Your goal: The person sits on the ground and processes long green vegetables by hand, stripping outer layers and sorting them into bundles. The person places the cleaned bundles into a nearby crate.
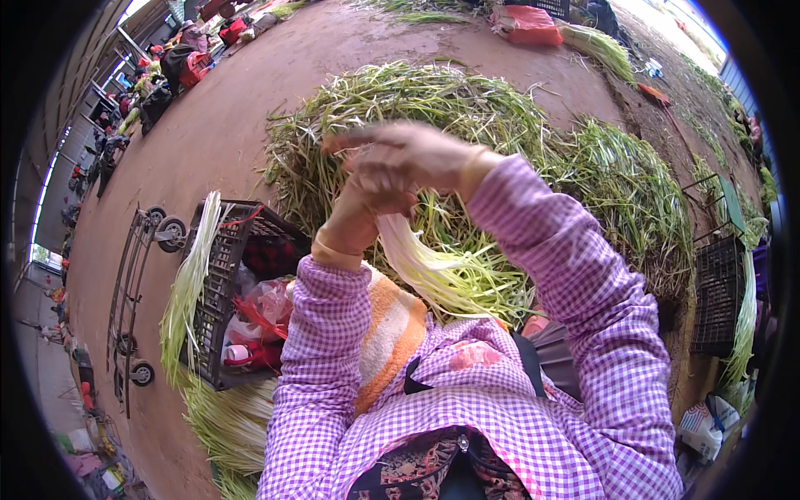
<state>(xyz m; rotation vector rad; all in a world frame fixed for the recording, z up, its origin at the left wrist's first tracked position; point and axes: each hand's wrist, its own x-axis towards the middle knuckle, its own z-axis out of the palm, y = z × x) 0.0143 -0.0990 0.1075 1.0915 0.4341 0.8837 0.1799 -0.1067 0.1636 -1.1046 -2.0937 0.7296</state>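
Note:
My left hand [369, 194] grips a bunch of pale yellow-green leafy stalks [419, 256], probably blanched chives. The bunch hangs from the hand towards my lap, its leafy ends fanned out on the right. Just above and across it lies my right hand [419, 153], blurred and overlapping the left fingers. Whether the right fingers hold anything is hidden by the blur. An orange-and-white striped towel [390, 331] covers part of my lap. In front of me spreads a large heap of green and dry leaf trimmings [425, 94].
On the left stands a black plastic crate [212, 300] with bags inside and stalks [194, 281] draped over its edge. More stalks [228, 425] lie below it. A wheeled metal hand cart [134, 312] is farther left. Another black crate [719, 297] sits at the right.

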